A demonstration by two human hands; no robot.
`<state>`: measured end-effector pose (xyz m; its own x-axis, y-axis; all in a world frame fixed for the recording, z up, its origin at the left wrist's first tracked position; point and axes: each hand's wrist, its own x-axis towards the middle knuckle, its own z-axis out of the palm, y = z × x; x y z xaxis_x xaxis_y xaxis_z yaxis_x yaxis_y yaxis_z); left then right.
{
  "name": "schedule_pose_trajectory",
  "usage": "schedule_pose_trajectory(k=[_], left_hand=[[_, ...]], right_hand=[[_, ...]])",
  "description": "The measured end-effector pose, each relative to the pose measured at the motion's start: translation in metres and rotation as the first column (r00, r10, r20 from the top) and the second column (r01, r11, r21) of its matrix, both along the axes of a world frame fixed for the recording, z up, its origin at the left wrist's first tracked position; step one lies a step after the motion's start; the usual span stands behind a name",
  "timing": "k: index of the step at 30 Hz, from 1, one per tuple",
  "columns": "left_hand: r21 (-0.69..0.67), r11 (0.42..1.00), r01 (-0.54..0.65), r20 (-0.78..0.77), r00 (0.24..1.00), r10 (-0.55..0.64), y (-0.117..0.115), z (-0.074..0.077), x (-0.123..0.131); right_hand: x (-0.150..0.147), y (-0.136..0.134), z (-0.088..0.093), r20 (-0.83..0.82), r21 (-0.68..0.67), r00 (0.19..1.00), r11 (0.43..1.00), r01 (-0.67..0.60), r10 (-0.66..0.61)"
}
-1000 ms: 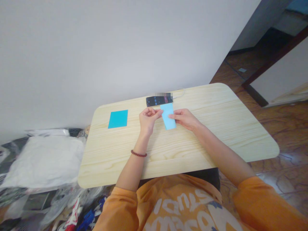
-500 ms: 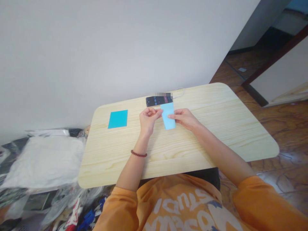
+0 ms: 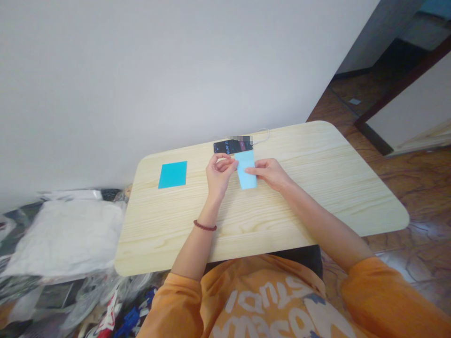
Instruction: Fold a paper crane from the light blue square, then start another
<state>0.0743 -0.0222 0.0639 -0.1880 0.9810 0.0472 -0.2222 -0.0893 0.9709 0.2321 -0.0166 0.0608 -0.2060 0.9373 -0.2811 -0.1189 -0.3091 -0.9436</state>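
Pale wood-grain tabletop (image 3: 282,220), centre of frame: my curled left hand (image 3: 220,176) and my extended right hand (image 3: 269,173) grip a light blue rectangular paper strip (image 3: 246,176) between them

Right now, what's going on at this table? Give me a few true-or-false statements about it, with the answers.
The right hand touches the pale blue paper. True.
The bracelet is on the right wrist. False: it is on the left wrist.
The phone lies beyond the hands on the table. True.
The teal square sits under the left hand. False: it lies apart, left of that hand.
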Motion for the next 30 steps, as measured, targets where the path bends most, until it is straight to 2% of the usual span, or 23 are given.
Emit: schedule_pose_trajectory(k=[8,13,20,30], left_hand=[[-0.045,0.997,0.059,-0.017,0.998,-0.059,0.0001,-0.0001,-0.0023],[-0.026,1.000,-0.001,0.024,1.000,0.002,-0.0008,0.0010,0.0001],[0.026,0.995,-0.097,0.000,0.995,0.097,0.0011,-0.0020,-0.0021],[0.071,0.997,0.010,-0.133,0.991,0.000,0.0016,-0.0041,-0.0044]], right_hand=[[-0.0007,-0.0004,-0.0011,0.011,0.027,1.000,0.999,0.022,-0.022],[-0.0012,-0.0013,0.0007,-0.005,0.003,1.000,1.000,0.001,-0.001],[-0.0022,-0.0032,-0.0014,-0.023,-0.053,0.993,0.991,-0.120,0.119],[-0.0033,-0.0042,0.0003,-0.022,-0.060,0.994,0.992,-0.107,0.106]])
